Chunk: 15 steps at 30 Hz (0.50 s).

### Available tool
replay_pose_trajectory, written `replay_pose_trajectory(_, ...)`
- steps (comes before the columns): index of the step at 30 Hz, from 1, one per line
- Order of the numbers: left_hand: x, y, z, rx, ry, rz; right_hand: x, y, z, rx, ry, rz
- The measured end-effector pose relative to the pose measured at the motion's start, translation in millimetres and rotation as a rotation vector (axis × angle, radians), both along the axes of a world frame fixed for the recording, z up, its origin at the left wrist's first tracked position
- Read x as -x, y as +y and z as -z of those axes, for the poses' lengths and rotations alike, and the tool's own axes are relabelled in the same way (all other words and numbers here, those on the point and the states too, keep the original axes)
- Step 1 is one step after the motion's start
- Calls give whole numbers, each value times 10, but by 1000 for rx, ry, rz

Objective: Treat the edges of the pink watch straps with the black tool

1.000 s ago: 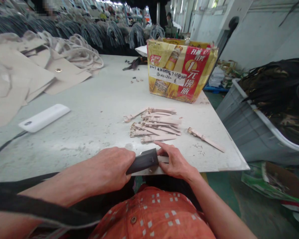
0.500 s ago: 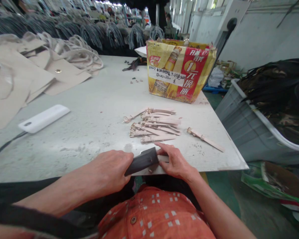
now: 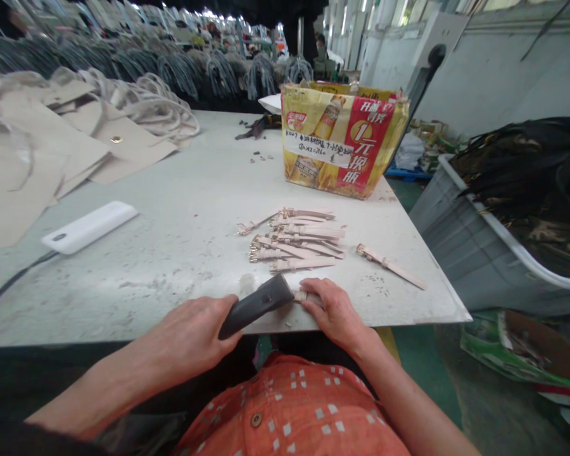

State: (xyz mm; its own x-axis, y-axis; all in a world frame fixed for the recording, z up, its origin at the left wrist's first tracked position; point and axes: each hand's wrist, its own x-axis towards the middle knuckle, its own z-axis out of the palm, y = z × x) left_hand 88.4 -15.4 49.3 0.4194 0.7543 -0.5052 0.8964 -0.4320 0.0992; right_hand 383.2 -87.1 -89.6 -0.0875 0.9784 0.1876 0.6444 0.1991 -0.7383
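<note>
The left hand (image 3: 185, 339) closes round a dark block (image 3: 254, 306), while the right hand (image 3: 335, 310) pinches a watch strap (image 3: 306, 296) at the near table (image 3: 171, 266) edge. The strap looks light and thin, easiest held by its end.

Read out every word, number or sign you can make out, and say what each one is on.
"1元换瓶": large print on the red panel of the printed carton.
"K007": handwritten at the start of the white label on the carton.
The rest of that handwriting, the small logo and the bottle picture's label are too blurred to read.
</note>
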Motion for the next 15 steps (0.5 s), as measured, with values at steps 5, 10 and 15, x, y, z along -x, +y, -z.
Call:
replay_pose_trajectory(5,24,-179,-4,23,40,-11,-25,58,-60,49,8,2)
replay_pose_trajectory(10,-149,-204,20,-15,82,-1,-25,108,-71,64,-11,-12)
replay_pose_trajectory(15,-184,-147,61,-4,71,27,0,113,11,25,25,17)
